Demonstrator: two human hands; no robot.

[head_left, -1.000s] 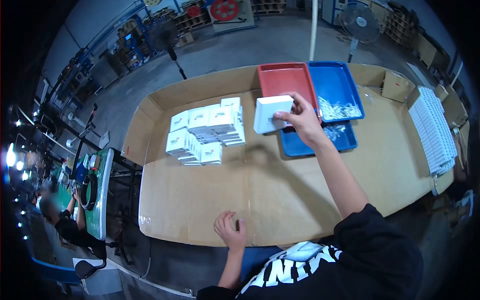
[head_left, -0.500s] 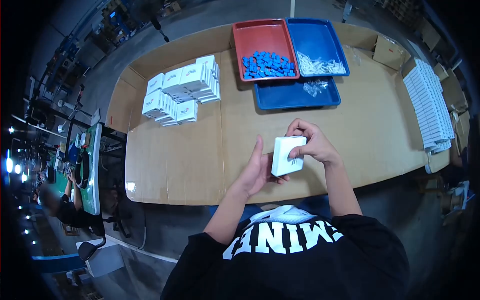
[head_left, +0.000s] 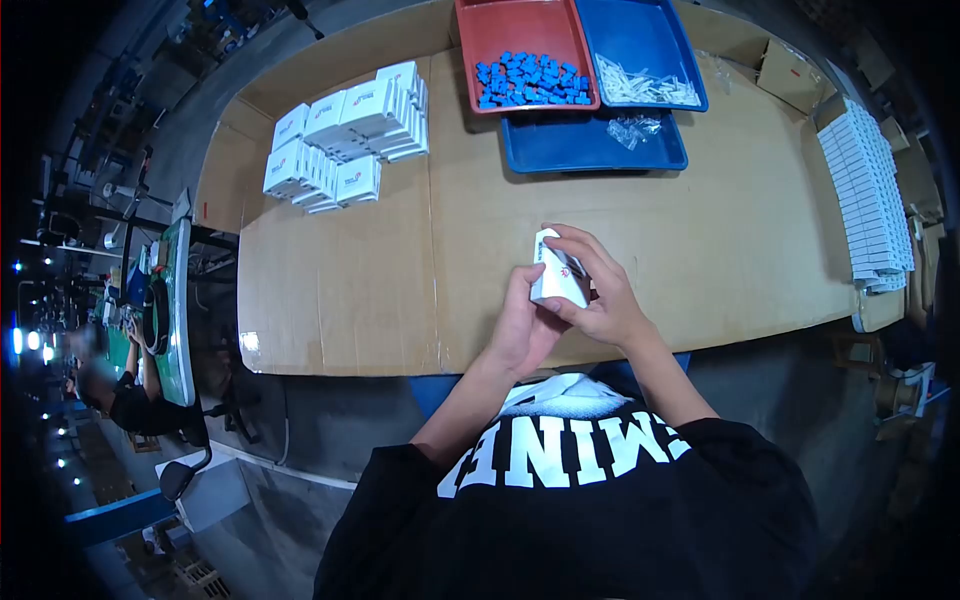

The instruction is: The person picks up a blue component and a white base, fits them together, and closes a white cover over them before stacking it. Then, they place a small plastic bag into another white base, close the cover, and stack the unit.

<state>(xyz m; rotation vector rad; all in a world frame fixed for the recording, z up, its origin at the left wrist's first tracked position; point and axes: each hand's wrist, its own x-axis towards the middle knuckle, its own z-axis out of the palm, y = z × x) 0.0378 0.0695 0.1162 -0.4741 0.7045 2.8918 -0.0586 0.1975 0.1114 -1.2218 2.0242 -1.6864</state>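
Note:
A small white box (head_left: 558, 284) with a red mark and dark print is held tilted between both hands, over the near part of the cardboard-covered table (head_left: 360, 310). My left hand (head_left: 524, 328) grips the box from the left and below, its thumb along the left side. From the right, my right hand (head_left: 606, 298) closes around it, fingers over the top and thumb at the lower edge. The fingers partly cover the box's printed face.
Stacked white boxes (head_left: 345, 130) stand at the back left. A red tray (head_left: 505, 30) holds blue pieces; beside it a blue tray (head_left: 640, 45) holds white pieces. A lower blue tray (head_left: 560, 150) has clear plastic bits. Tall white stacks (head_left: 865, 200) line the right.
The box has turned to show a face with a red mark, and my left hand has closed on it. My right fingers have shifted over its top. The whole view has tilted down slightly.

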